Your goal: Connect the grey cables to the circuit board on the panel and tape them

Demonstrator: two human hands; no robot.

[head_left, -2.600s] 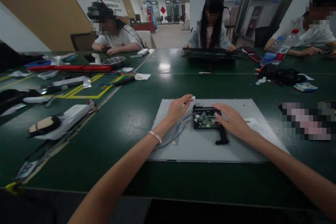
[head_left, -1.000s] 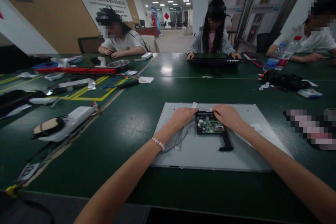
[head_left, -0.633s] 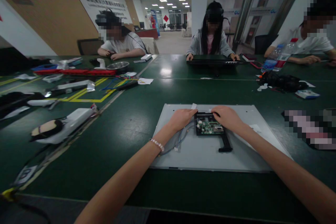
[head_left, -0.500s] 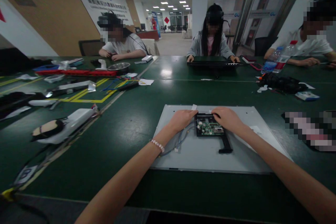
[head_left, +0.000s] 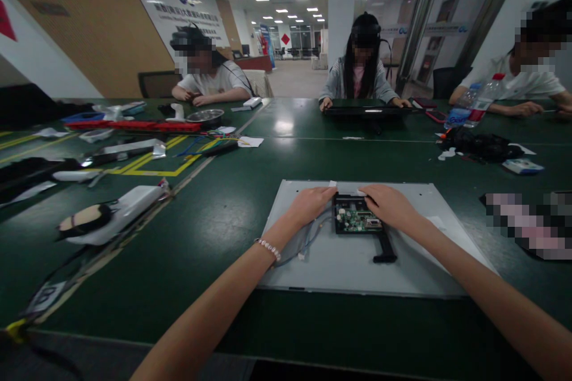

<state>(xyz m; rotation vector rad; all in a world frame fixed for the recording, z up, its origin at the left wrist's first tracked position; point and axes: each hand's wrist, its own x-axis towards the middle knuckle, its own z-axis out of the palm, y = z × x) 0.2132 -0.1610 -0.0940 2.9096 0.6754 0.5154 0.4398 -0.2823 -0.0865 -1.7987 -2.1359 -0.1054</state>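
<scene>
A light grey flat panel (head_left: 330, 274), like the back of a display, lies on the table in front of me. On its middle sits a black circuit-board housing (head_left: 336, 223), with a green circuit board (head_left: 357, 219) inside and a black arm jutting toward me. My left hand (head_left: 313, 201) is closed at the housing's far left corner, its fingertips pinching the edge. At the far right corner my right hand (head_left: 385, 202) grips the rim with bent fingers. Thin grey cables (head_left: 308, 241) trail from the housing's left side beneath my left wrist.
The green table (head_left: 214, 286) carries a white-and-tan device (head_left: 120, 211) at left, with wires and a red strip (head_left: 138, 125) beyond. Bottles (head_left: 485, 98) and a black bundle (head_left: 478, 144) are at right. Three people sit opposite; one holds a dark panel (head_left: 370, 112).
My view has shifted slightly, so the scene sits a little lower. Both hands stay at the housing's far corners. Across the table, the dark panel has tilted slightly.
</scene>
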